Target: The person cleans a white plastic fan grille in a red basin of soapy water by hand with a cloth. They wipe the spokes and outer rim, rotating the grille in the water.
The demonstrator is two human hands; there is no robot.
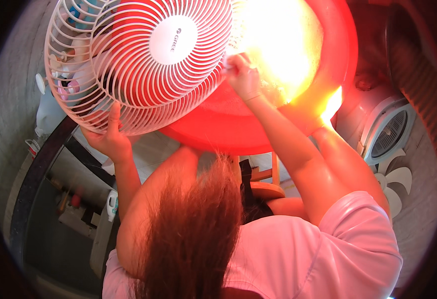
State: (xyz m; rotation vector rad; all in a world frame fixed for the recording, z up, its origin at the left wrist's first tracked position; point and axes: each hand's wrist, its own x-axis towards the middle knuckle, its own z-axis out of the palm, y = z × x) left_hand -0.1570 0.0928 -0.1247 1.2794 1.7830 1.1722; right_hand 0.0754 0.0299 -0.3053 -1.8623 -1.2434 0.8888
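A round white fan grille with a solid disc at its centre is held tilted over the left part of a red plastic basin. My left hand grips its lower left rim, the thumb laid on the outer wires. At the grille's right edge is my right hand, fingers curled in on something small and pale, perhaps a cloth, which blur and glare leave unclear. Foamy water shows in the basin behind my right hand, and strong light washes out much of it.
At the right, a white fan blade lies by a grey-rimmed round part with a slotted centre. A wooden stool stands under the basin's near side. Bottles are at the left, one a white bottle beyond a dark curved edge.
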